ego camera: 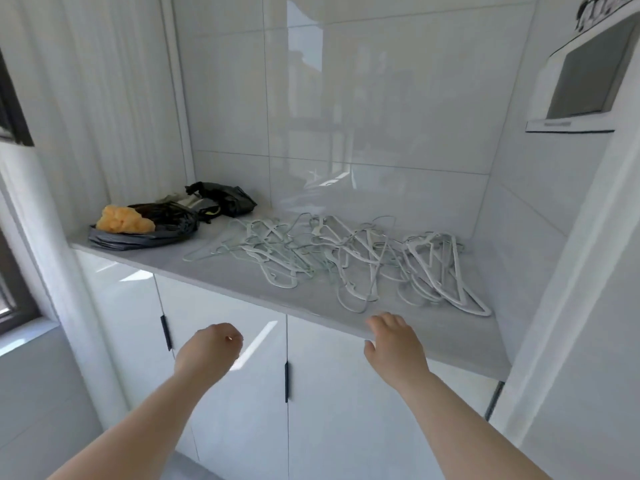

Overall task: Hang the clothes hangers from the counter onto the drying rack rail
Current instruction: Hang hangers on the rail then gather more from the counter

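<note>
Here, from the head view: a tangled heap of white clothes hangers [346,258] lying on the grey counter [225,275], spread from its middle to its right end. Nearer, right hand [391,341] with fingers relaxed and resting on the counter's front edge, grasping nothing, near the closest hanger but not touching it; left hand [211,348] lower, before the white cabinet doors [242,393], clenched loosely around nothing. At the counter's far left, black plastic bags [162,223] with an orange lump [123,220] atop one, beside the heap.
</note>
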Tool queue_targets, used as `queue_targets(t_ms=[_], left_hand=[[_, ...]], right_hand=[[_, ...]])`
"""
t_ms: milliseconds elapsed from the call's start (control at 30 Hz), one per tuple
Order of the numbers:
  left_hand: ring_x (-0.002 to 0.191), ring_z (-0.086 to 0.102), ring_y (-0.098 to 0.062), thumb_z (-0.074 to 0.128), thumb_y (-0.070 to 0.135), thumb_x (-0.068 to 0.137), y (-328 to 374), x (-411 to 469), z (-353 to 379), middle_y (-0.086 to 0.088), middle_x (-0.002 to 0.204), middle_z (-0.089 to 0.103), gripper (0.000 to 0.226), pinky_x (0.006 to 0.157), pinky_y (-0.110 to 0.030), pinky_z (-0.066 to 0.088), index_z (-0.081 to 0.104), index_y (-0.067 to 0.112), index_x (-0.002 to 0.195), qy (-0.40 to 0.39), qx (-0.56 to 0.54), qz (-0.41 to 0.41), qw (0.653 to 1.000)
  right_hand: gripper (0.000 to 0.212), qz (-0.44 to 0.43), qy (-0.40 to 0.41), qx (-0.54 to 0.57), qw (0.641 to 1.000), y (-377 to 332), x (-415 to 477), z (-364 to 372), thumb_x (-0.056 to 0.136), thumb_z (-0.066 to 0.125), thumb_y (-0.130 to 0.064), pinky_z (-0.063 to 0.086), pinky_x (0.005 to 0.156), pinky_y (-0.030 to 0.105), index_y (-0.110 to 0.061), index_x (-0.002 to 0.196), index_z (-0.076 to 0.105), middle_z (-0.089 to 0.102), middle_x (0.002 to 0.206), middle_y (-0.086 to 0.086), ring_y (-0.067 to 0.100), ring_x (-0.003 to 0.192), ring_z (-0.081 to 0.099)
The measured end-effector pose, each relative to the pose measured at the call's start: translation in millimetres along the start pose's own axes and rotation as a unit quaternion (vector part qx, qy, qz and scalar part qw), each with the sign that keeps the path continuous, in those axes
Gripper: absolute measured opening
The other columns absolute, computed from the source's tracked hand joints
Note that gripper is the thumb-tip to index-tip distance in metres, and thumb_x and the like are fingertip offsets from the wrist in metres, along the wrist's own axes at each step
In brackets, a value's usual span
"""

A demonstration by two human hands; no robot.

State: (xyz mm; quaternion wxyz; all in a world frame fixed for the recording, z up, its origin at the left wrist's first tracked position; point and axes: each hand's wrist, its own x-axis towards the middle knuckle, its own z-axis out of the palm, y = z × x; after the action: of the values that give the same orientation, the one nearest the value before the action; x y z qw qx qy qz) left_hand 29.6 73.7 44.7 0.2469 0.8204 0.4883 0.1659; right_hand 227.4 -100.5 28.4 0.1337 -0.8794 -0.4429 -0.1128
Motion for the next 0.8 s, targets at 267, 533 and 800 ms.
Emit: queue_targets(t_ms=[267,533,800], left_hand=[[0.098,0.056,-0.02,0.045,0.027,0.09,30,49,41,0.007,0.108,0.064,0.021,0.071,-0.024,0.038,0.063,0.028,0.101,0.081,0.001,0.022,0.996],[0.123,0.044,-0.027,0.04,0.043,0.091,75,122,64,-0.005,0.132,0.051,0.044,0.101,-0.035,0.032,0.05,0.018,0.126,0.053,-0.014,-0.037,0.998],[0.126,0.031,-0.03,0.035,0.065,0.083,99,164,91,-0.011,0.132,0.043,0.069,0.103,-0.038,0.023,0.051,0.012,0.124,0.035,0.055,-0.132,0.989]], right_hand=[[0.059,-0.082,-0.079,-0.01,0.993,22,60,40,0.092,0.035,-0.047,0.009,0.113,0.033,-0.019,0.142,0.021,0.009,0.155,0.002,0.018,0.142,0.005],[0.054,-0.117,0.089,-0.037,0.989,20,64,46,0.045,0.077,-0.061,0.055,0.066,0.026,-0.019,0.079,0.072,0.072,0.086,-0.003,0.018,0.082,0.069],[0.052,-0.1,0.099,-0.038,0.989,21,67,50,0.06,0.05,-0.061,0.055,0.07,0.027,-0.019,0.081,0.072,0.072,0.089,-0.003,0.019,0.082,0.069]])
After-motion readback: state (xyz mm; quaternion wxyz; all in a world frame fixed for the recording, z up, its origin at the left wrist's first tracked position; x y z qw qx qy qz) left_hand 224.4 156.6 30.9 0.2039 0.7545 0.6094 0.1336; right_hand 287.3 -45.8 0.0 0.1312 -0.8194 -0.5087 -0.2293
